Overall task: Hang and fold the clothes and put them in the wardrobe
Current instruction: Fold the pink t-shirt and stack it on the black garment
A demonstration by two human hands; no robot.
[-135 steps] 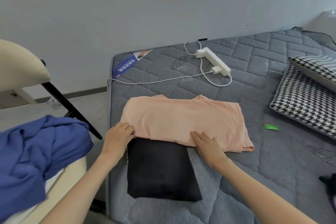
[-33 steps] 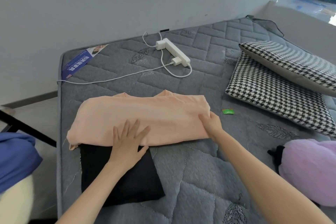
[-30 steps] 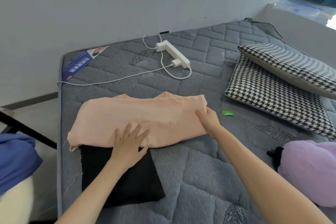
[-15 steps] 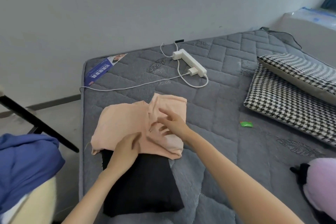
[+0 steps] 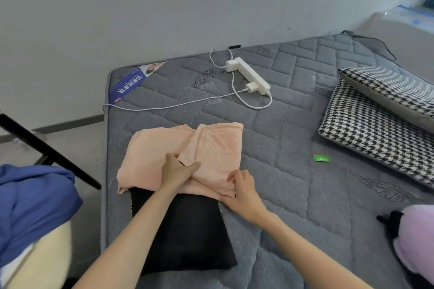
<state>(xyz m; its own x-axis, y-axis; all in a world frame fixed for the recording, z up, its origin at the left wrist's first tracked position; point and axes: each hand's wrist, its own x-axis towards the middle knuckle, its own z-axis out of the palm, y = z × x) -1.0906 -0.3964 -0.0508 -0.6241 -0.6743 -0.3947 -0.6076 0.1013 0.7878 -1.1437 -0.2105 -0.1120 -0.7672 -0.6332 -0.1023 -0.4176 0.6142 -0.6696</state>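
- Head view: shirt [image 5: 187,148] half folded on bed [image 5: 293,183], over folded black garment [image 5: 187,230].
- Left hand [image 5: 177,170] pressing shirt, fingers released; right hand [image 5: 243,186] pinching its corner.
- Pending: final fold, wardrobe.

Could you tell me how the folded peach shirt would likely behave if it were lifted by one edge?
Probably floppy: the peach shirt wrinkles around the left hand pressing it. Its loose fold would likely fall open, since the right hand grips only the near corner. It looks thin, so probably light.
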